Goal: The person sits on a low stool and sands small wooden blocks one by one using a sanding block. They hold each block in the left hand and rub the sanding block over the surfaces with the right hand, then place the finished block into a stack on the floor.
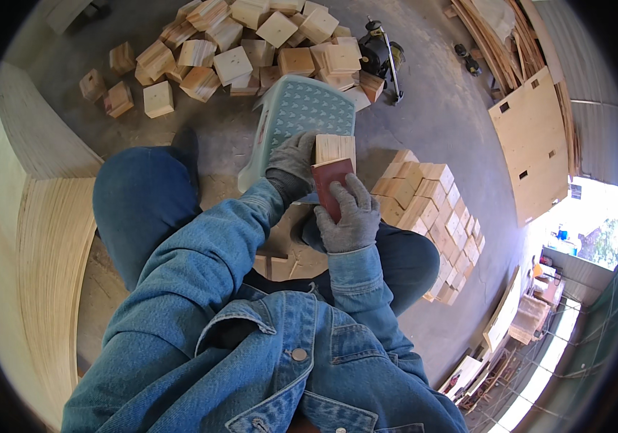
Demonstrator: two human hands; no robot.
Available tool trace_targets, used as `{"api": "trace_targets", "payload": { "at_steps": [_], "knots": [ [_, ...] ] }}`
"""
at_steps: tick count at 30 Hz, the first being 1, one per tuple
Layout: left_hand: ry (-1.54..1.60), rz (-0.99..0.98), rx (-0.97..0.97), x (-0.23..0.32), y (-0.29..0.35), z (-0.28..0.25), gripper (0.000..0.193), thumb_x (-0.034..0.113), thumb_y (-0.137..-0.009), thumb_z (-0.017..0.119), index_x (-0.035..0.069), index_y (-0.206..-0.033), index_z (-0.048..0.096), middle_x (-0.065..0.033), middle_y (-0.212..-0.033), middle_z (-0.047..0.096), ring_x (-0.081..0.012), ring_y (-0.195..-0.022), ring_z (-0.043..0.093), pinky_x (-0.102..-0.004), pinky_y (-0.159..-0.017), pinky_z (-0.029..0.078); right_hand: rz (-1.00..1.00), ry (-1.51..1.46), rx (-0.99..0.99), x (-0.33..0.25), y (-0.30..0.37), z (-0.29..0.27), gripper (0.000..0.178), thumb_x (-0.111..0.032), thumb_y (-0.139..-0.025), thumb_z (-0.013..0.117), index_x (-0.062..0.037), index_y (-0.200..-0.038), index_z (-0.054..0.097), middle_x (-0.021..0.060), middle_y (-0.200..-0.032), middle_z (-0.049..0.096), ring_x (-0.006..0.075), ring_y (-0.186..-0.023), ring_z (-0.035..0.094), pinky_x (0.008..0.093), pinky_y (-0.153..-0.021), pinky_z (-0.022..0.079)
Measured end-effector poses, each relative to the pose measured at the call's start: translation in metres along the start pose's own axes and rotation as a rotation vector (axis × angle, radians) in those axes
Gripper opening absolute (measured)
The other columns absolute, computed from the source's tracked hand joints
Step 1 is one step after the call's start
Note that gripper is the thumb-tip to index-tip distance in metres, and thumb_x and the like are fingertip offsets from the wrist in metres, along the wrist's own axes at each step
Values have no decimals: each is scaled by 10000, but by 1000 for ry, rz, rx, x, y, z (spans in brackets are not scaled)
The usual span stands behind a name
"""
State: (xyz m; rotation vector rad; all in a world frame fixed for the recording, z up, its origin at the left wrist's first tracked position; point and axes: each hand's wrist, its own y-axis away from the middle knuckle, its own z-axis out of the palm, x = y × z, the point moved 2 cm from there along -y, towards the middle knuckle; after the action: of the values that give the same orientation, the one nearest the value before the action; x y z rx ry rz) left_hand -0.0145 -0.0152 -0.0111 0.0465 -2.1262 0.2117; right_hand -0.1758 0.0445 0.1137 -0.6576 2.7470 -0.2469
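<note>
Right hand (352, 220): gloved in grey and grasping a dark red pad (332, 186), your fingers laid across its broad face and your thumb at its near left edge. Left hand (296, 157): also gloved, set against the left side of a pale wooden block (335, 147); your fingertips are partly hidden, so I cannot tell whether they are closed around it.

The block is at the near right corner of a pale green plastic stool (307, 108), directly ahead of you. Your pad overlaps the block's near end in this view; whether the two are in contact cannot be confirmed. The stool top is patterned with small cut-outs.

You are positioned low, knees apart, in a blue denim jacket (298, 317) with both sleeves down to the gloves.

On the floor (467, 144) beyond the stool lies a loose heap (251, 47) of wooden blocks, tumbled at various angles, with several strays at its left. A dark machine (379, 56) with a bright metal bar stands at the heap's right end. To the right of the stool, near your right knee (410, 267), blocks are piled in an ordered stack (431, 216). Farther right is a wooden panel (532, 148) with square openings. At your left are large pale plywood sheets (56, 231).
</note>
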Motion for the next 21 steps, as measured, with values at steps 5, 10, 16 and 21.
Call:
{"api": "trace_targets", "payload": {
  "at_steps": [5, 10, 16, 21],
  "knots": [
    [12, -44, -39, 0, -1, 2, 763, 373, -790, 839, 135, -1437, 514, -182, -1395, 595, -396, -1313, 578, -478, -1138, 466, 11, -10, 44, 13, -27, 9, 504, -257, -731, 859, -193, -1219, 750, 105, -1423, 631, 423, -1192, 615, 544, -1023, 502],
    [-27, -100, -32, 2, -2, 2, 854, 383, -761, 857, 134, -1490, 489, -182, -1430, 576, -388, -1332, 572, -469, -1172, 448, 93, 50, 36, 32, -79, 24, 511, -283, -752, 843, -225, -1250, 745, 64, -1452, 619, 427, -1201, 609, 525, -1026, 521],
    [-28, -94, -1, -1, -4, 9, 779, 313, -782, 857, 151, -1454, 498, -184, -1385, 581, -401, -1295, 578, -488, -1133, 468, 170, 125, -11, 44, -103, 30, 525, -326, -788, 837, -242, -1296, 736, 61, -1502, 590, 420, -1282, 574, 508, -1077, 504],
    [-28, -106, -96, 8, -6, 5, 844, 348, -770, 851, 148, -1494, 465, -177, -1425, 570, -395, -1357, 546, -467, -1190, 428, 179, 96, -14, 41, -78, 25, 562, -322, -780, 852, -229, -1321, 728, 83, -1510, 578, 419, -1290, 564, 527, -1092, 484]
  ]
}}
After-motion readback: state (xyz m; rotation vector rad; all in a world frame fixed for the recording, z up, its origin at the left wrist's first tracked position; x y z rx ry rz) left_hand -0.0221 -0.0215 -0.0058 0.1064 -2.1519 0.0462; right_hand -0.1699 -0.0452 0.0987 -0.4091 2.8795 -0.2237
